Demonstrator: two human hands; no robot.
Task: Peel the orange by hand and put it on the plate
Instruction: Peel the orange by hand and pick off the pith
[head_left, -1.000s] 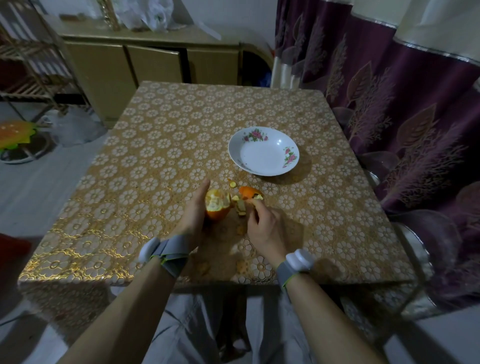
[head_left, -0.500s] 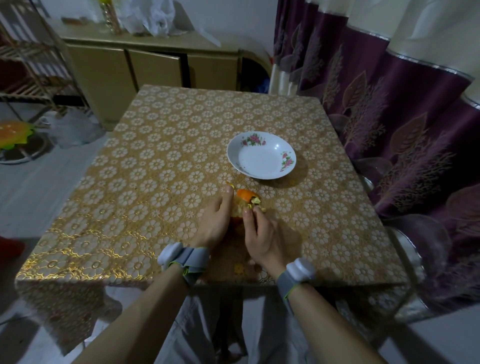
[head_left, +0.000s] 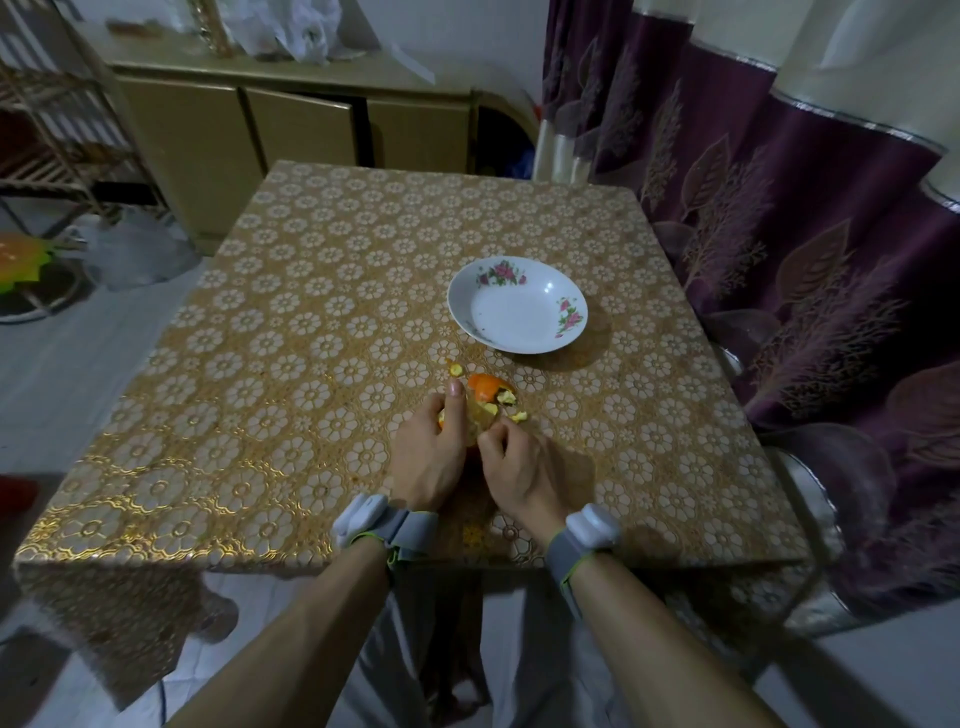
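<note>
Grip of the left hand (head_left: 426, 460) curls round the partly peeled orange (head_left: 480, 418); right hand (head_left: 522, 470) pinches its rind. Orange held just above the tabletop (head_left: 311, 338), beside loose peel scraps (head_left: 487, 387), near the plate (head_left: 514, 317).

I have one wide-angle view, worn on the head, facing forward and down across the table (head_left: 311, 338); the fingers (head_left: 456, 387) sit close, mid-frame, with the plate (head_left: 514, 317) just beyond them.
</note>
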